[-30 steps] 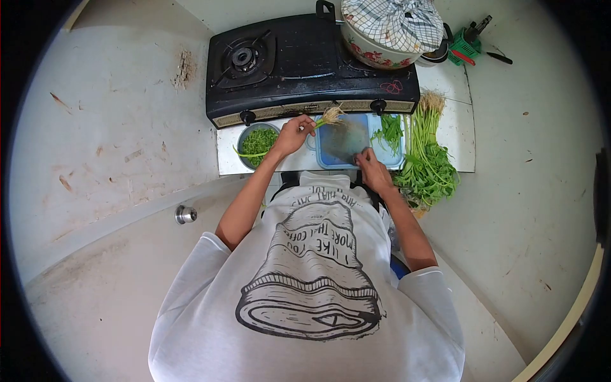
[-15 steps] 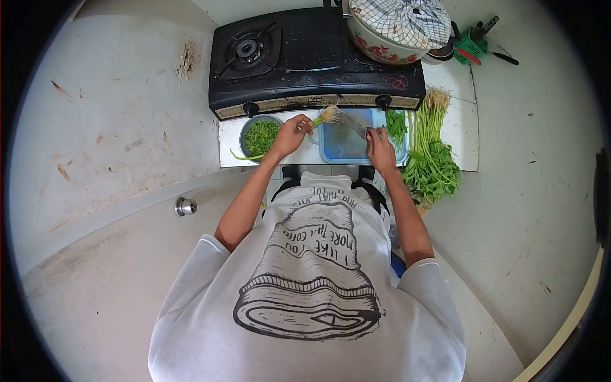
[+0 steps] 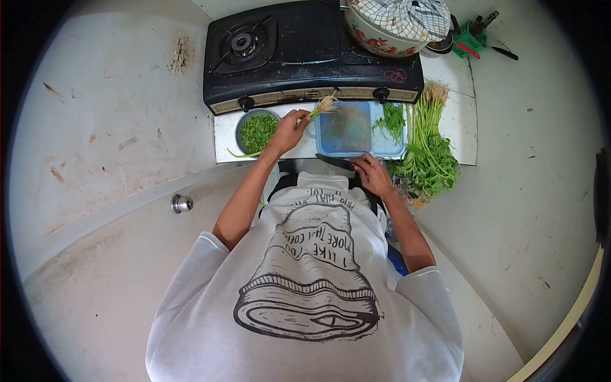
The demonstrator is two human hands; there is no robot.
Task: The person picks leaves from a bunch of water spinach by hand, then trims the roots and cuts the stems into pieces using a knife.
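Note:
My left hand (image 3: 292, 130) is closed on a short bunch of stalks with pale roots (image 3: 325, 106), held at the left edge of the blue cutting board (image 3: 347, 130). Near the board's front edge, my right hand (image 3: 370, 173) grips a knife (image 3: 335, 162), its dark blade pointing left. Cut green leaves (image 3: 392, 121) lie on the board's right part. Left of my left hand sits a round grey bowl (image 3: 238, 134) filled with chopped greens (image 3: 259, 132); a long green stalk hangs over its front.
A black gas stove (image 3: 305, 60) stands behind the board, with a flowered pot (image 3: 382, 43) under a checked cloth. Long leafy greens (image 3: 426, 140) with roots lie at the right. A green basket (image 3: 470, 44) holding utensils is at the back right.
The knife in my right hand has moved from beside the roots down toward me, to the board's front edge. My left hand still holds the rooted stalks, slightly farther left.

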